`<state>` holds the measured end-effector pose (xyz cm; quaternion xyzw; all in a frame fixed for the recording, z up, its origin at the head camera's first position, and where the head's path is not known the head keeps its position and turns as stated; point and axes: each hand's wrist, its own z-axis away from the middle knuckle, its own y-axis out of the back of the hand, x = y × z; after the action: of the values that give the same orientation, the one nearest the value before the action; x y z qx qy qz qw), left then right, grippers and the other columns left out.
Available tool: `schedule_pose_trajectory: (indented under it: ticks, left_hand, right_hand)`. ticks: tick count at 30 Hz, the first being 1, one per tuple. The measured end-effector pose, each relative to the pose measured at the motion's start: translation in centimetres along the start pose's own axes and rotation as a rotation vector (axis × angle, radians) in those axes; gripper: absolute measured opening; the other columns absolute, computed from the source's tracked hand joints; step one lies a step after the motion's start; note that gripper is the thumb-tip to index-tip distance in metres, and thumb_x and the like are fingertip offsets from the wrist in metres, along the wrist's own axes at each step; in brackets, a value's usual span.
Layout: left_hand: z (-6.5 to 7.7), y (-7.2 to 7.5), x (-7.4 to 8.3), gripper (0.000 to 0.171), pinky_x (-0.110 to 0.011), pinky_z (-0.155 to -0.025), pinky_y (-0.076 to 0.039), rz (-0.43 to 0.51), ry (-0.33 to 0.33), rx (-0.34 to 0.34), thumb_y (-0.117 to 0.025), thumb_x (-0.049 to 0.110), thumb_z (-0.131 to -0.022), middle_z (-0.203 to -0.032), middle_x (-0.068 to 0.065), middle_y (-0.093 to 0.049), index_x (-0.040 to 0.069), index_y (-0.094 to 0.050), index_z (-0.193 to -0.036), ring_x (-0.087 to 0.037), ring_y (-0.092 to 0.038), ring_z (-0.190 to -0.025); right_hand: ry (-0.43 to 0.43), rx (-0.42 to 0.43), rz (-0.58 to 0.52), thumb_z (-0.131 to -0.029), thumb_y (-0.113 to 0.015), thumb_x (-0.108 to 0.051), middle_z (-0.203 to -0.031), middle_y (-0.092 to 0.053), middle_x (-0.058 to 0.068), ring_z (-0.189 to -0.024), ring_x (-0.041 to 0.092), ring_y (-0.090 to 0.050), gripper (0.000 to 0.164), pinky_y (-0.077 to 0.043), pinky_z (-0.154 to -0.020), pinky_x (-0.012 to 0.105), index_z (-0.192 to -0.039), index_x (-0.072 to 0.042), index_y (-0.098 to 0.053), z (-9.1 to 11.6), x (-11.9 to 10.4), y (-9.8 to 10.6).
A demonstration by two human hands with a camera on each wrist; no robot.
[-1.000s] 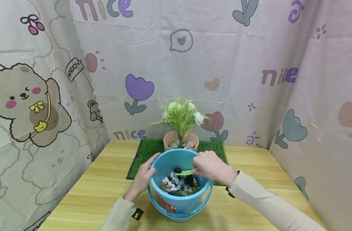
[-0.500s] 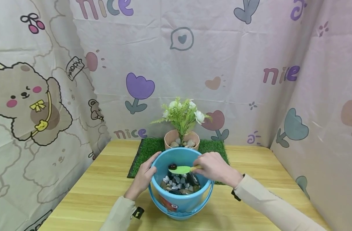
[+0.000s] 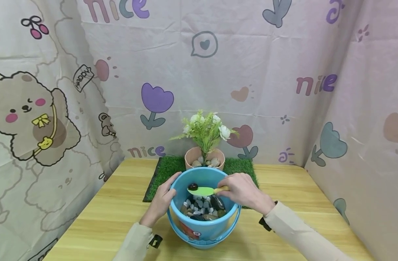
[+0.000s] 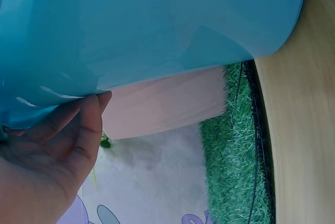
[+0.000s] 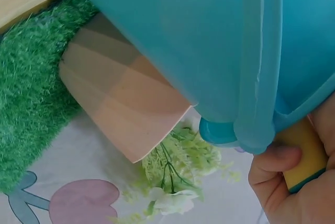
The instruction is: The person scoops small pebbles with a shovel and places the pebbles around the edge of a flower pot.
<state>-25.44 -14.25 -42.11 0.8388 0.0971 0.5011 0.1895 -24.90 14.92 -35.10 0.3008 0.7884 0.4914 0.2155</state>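
Note:
A blue plastic bucket holds white, grey and dark pebbles, with larger glossy stones among them. My left hand grips the bucket's left rim; in the left wrist view its fingers lie against the outside wall. With my right hand I hold a small toy shovel by its yellow handle. The shovel's light green blade is inside the bucket mouth, above the pebbles. One shiny dark reddish-brown stone sits at the blade's tip.
Right behind the bucket stands a pink flowerpot with stones and white artificial flowers. Under the pot lies a green artificial grass mat on the wooden table. Printed cloth hangs behind and at both sides.
The shovel has risen away from the pebbles and shifted left with the dark stone, showing more of its blade. My right hand has moved slightly right; the left hand stays on the rim.

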Motion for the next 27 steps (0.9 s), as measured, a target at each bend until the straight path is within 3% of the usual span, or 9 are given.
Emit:
schedule_pose_trajectory:
  ticks: [19,27]
  left_hand:
    - [0.08,0.03,-0.03,0.063,-0.047,-0.089,-0.054,0.001,-0.005,0.002,-0.038,0.003,-0.089,-0.144,-0.016,-0.052,0.012,-0.040,-0.151,-0.035,-0.059,-0.121]
    - [0.11,0.01,0.02,0.063,-0.041,-0.086,-0.054,0.006,0.003,0.005,-0.038,0.003,-0.089,-0.143,-0.014,-0.053,0.014,-0.041,-0.150,-0.033,-0.061,-0.119]
  right_hand:
    - [-0.097,0.051,-0.014,-0.079,-0.079,-0.034,-0.084,-0.075,-0.011,-0.063,0.003,-0.064,0.016,-0.037,-0.046,0.014,-0.092,-0.024,-0.080,0.29,-0.31,-0.28]
    - [-0.099,0.075,0.004,-0.079,-0.079,-0.032,-0.084,-0.075,-0.011,-0.062,0.003,-0.062,0.015,-0.035,-0.045,0.014,-0.092,-0.024,-0.080,0.54,-0.59,-0.26]
